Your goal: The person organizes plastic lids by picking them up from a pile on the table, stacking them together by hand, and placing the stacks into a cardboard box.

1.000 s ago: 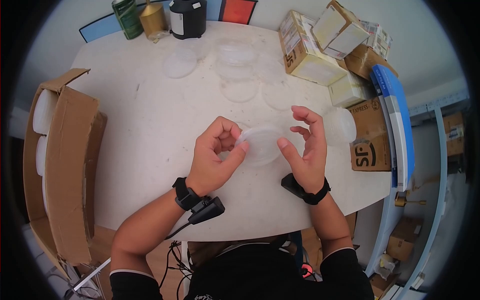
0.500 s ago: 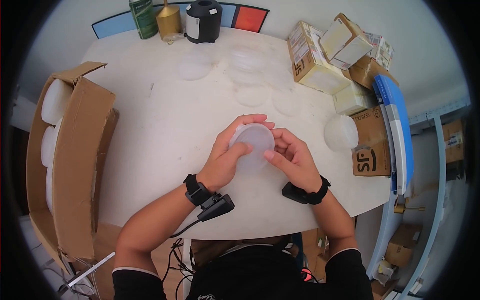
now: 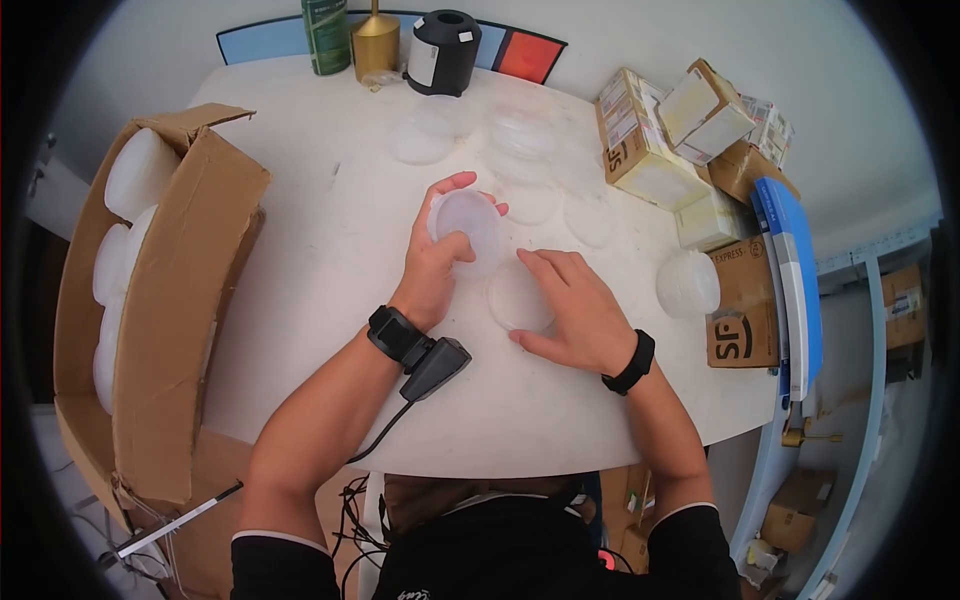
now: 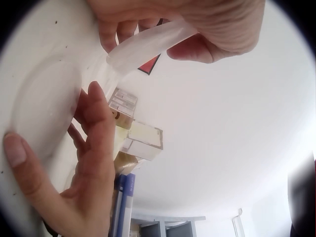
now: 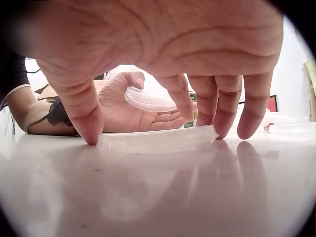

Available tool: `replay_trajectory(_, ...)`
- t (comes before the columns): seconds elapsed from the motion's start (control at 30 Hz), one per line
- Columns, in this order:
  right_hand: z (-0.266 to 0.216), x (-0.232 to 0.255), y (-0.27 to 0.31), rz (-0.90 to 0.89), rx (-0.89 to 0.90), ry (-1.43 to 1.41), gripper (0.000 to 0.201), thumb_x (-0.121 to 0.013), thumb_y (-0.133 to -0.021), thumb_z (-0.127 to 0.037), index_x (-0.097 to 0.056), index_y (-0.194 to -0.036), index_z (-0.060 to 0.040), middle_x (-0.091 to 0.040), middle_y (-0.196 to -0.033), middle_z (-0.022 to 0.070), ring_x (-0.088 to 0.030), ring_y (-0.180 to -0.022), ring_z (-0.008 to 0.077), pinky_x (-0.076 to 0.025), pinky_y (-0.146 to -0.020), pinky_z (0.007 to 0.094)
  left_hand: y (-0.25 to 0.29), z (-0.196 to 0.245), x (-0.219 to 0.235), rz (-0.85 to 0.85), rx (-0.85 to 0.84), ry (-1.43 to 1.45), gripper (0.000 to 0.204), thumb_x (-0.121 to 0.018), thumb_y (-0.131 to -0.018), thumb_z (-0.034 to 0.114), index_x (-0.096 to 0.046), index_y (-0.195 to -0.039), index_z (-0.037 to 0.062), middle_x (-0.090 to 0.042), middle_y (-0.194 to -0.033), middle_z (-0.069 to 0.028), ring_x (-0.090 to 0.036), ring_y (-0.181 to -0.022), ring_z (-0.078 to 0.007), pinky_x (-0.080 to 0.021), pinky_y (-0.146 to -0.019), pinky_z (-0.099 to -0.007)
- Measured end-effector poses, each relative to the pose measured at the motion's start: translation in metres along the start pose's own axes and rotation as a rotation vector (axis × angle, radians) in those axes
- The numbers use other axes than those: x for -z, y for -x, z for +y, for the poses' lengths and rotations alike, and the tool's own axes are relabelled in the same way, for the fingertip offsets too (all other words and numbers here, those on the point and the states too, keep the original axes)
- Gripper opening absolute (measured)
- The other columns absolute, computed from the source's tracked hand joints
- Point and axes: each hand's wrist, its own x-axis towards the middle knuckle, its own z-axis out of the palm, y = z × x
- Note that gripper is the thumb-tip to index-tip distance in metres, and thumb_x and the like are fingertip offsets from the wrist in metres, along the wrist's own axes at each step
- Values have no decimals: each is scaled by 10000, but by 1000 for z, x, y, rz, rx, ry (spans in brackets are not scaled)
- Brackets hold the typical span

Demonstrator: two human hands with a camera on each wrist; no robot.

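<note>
A round, translucent plastic piece (image 3: 466, 212) is held in the left hand (image 3: 425, 275), thumb over its face and fingers behind it, raised above the table. In the left wrist view that piece (image 4: 148, 47) appears edge-on. The right hand (image 3: 588, 318) reaches down around a clear round lid (image 3: 512, 300) lying on the table. In the right wrist view the thumb stands at one edge of the lid (image 5: 158, 139) and the fingers at the opposite edge. The two plastic pieces are apart.
More clear lids (image 3: 422, 140) lie toward the back of the table (image 3: 300, 250). A stack of round containers (image 3: 688, 284) stands right, by cardboard boxes (image 3: 742, 315) and blue folders (image 3: 795, 280). An open carton (image 3: 185, 330) with white containers is left. A black device (image 3: 442, 55) stands behind.
The hands have separated. The left hand has carried its plastic piece up and to the left; the right hand has let go of that piece and lowered around the lid on the table.
</note>
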Motion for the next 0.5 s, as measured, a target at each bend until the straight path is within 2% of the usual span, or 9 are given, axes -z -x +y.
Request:
replay_trajectory(0.1,-3,15,3,-31,-113,30,774,-822,-734,-345,-539,-1359,14,-592,-1270,192,-563,-1148,356,-479,-993,432,2,-5,2,-45,16,39,783,-503,-688,70,-388,-1461,49,-547,-1231,-100,-571,-1288,-322,-451,-1099,-436)
replay_trajectory(0.17,9,17,9,110,-164,25,741,-836,-714,-328,-573,-1318,9,-629,-1201,180,-594,-1096,348,-495,-964,428,4,-7,0,-65,6,-3,740,-562,-747,104,-387,-1464,59,-532,-1207,-83,-584,-1265,-308,-465,-1079,-431)
replay_trajectory(0.23,13,20,10,307,-209,-61,662,-858,-708,-301,-618,-1242,8,-680,-1087,160,-639,-1010,321,-517,-911,409,4,-10,-3,-53,-22,-57,721,-655,-812,230,-390,-1462,63,-525,-1212,-72,-590,-1251,-292,-477,-1059,-425)
replay_trajectory(0.33,8,17,1,414,-234,-415,620,-864,-731,-299,-620,-1211,8,-688,-1091,149,-649,-988,283,-523,-881,387,6,-12,-7,-57,-63,-150,786,-734,-857,433,-391,-1460,63,-518,-1229,-60,-586,-1223,-254,-479,-1037,-398)
replay_trajectory(0.37,1,16,-4,415,-224,-430,605,-863,-737,-299,-620,-1199,7,-689,-1083,146,-649,-982,276,-523,-876,381,7,-13,-9,-64,-78,-182,824,-750,-863,502,-391,-1460,62,-516,-1236,-58,-583,-1212,-239,-477,-1031,-387)
replay_trajectory(0.47,-22,7,-20,417,-202,-458,569,-861,-750,-293,-620,-1172,3,-691,-1066,138,-651,-965,261,-525,-862,367,13,-12,-9,-130,-101,-149,761,-781,-900,386,-384,-1454,47,-503,-1255,-89,-543,-1174,-189,-458,-1010,-344)
replay_trajectory(0.5,-25,4,-23,417,-204,-457,562,-861,-749,-286,-620,-1167,1,-691,-1064,137,-652,-961,259,-527,-857,365,13,-13,-9,-139,-106,-134,760,-783,-899,386,-386,-1451,47,-508,-1260,-92,-538,-1176,-187,-460,-1005,-342)
